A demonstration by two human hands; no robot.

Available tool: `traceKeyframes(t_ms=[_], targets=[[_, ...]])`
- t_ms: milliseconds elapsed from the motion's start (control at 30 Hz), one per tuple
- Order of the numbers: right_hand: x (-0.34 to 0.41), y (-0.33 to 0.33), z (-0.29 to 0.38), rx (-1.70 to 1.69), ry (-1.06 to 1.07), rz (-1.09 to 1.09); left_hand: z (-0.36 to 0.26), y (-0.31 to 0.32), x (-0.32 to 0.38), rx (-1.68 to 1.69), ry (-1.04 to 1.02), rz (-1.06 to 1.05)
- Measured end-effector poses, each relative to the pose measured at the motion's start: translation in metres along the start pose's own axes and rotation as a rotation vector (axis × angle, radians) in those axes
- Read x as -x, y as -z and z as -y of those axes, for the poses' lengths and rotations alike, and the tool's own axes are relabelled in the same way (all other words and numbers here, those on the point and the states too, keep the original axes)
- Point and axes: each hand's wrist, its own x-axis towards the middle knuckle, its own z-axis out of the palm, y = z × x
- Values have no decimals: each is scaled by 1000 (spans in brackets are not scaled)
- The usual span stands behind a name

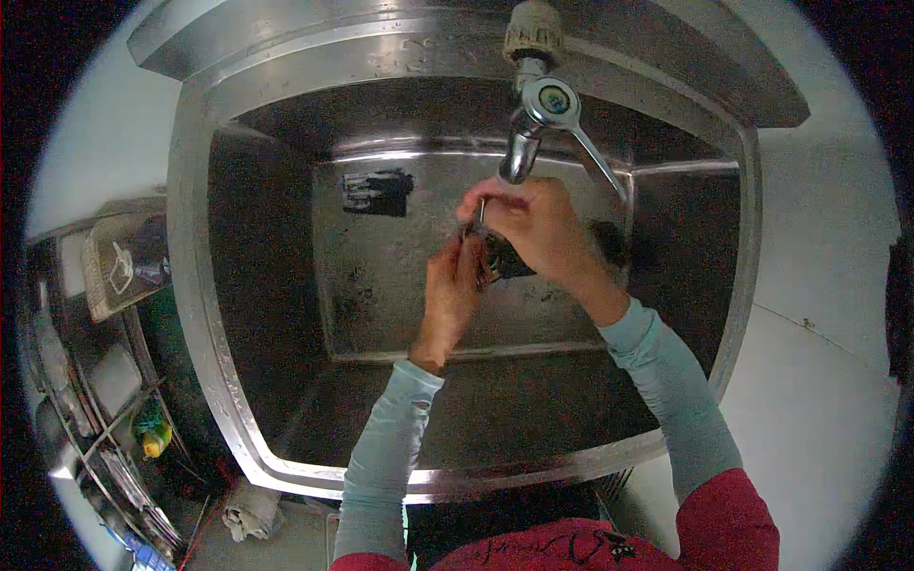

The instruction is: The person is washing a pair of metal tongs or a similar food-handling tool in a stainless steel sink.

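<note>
My left hand (452, 282) and my right hand (532, 214) meet over the basin of a stainless steel sink (421, 321), just below the spout of a chrome lever tap (525, 146). Between their fingers is a slim metal utensil (482, 210), of which a short shiny length shows. My fingers cover most of it, so its exact kind is unclear. The right fingers pinch it at the top, while the left fingers close around it lower down. A flat black patch (375, 193) with a streaked left edge shows on the basin floor to the left.
The sink's front rim (428, 485) runs beneath my forearms. To the left stand a wire rack (107, 432) and a pale plastic basket (118, 268). A crumpled cloth (251, 509) lies below the sink's left front corner. White tiled wall (814, 264) borders the right side.
</note>
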Motion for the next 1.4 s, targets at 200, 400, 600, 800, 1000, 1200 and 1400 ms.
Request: traceKeyframes(t_ms=[200, 400, 600, 800, 1000, 1200, 1400], targets=[[-23, -5, -20, 12, 21, -195, -8, 4, -18, -131, 45, -47], [-27, 3, -52, 99, 75, -288, -21, 6, -21, 238, 216, 204], [-31, 24, -61, -631, -188, -84, -18, 0, -17, 384, 284, 299], [-17, 26, -53, -675, -208, 207, -16, 13, -20, 290, -27, 457], [-19, 24, -42, -539, -17, 271, -30, 22, -17, 616, 529, 530], [-23, 18, -30, -494, 23, 204, -32, 25, -19, 767, 578, 645], [-23, 16, -72, 395, 470, -117, -31, 16, -33, 675, 453, 544]])
